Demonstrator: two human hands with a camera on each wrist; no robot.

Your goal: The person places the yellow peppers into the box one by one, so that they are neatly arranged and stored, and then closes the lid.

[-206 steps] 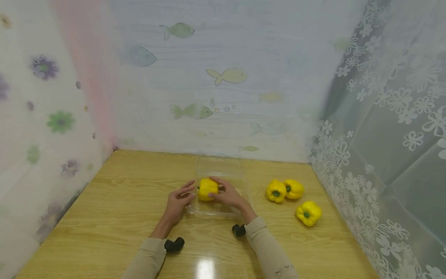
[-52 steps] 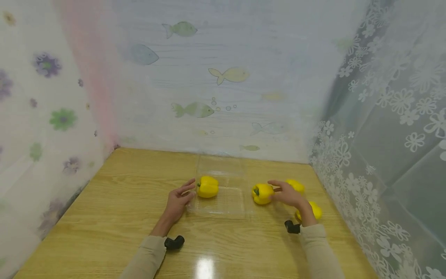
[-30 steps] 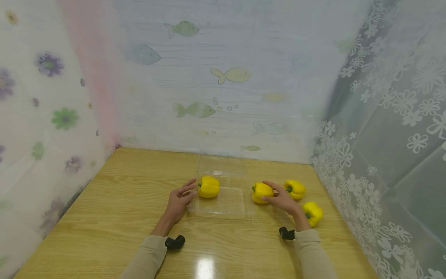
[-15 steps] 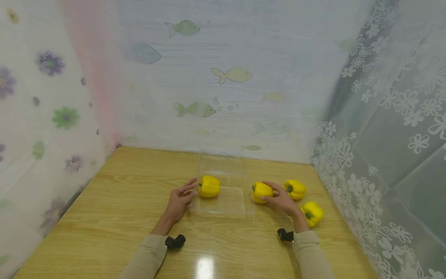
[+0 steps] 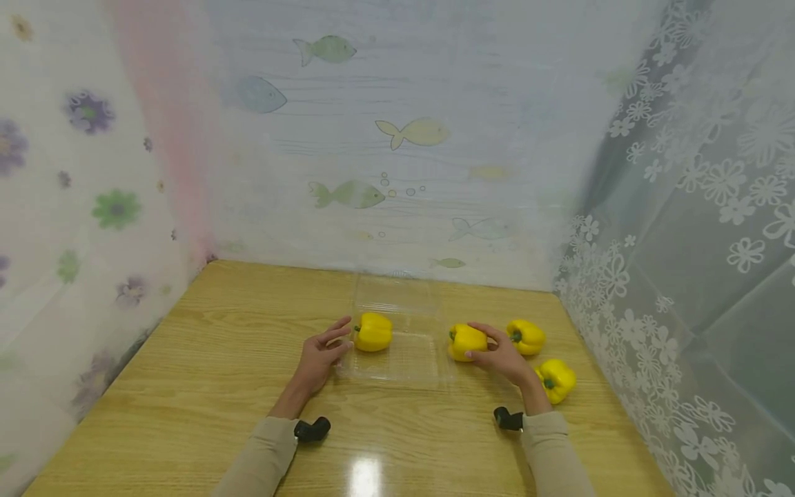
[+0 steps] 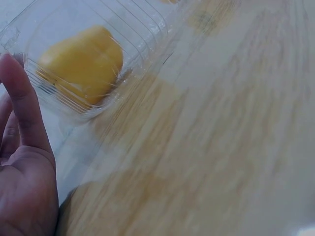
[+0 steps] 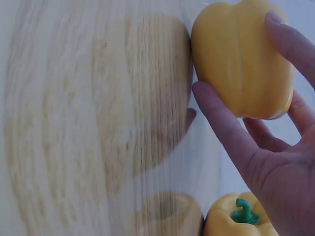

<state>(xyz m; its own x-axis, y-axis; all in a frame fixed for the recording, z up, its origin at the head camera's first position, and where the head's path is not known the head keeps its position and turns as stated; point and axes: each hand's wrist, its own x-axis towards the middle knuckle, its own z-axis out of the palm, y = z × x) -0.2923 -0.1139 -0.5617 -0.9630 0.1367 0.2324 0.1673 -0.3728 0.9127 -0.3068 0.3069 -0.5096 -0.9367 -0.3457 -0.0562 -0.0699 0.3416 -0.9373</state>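
Note:
A yellow bell pepper (image 5: pixel 374 332) lies on its side in the left half of a clear plastic clamshell container (image 5: pixel 415 360), its green stem facing left. The lid (image 5: pixel 397 293) is folded back toward the wall. My left hand (image 5: pixel 318 359) rests at the container's left side with fingers loosely extended; in the left wrist view a fingertip (image 6: pixel 12 73) is right by its corner. To the right of the container, my right hand (image 5: pixel 506 359) grips a second bell pepper (image 5: pixel 466 343) from its right side, thumb and fingers on either side of it.
Two more yellow bell peppers, one farther back (image 5: pixel 526 337) and one nearer (image 5: pixel 557 381), lie on the wooden table (image 5: pixel 236 345) right of my right hand. Patterned fabric walls (image 5: pixel 348 235) enclose the table at the back and both sides. Black wrist mounts (image 5: pixel 312 430) stick out from both sleeves.
My right hand has let go of the pepper in the container, moved right and taken hold of another, which now sits farther left, apart from its neighbour. The left hand has stayed put.

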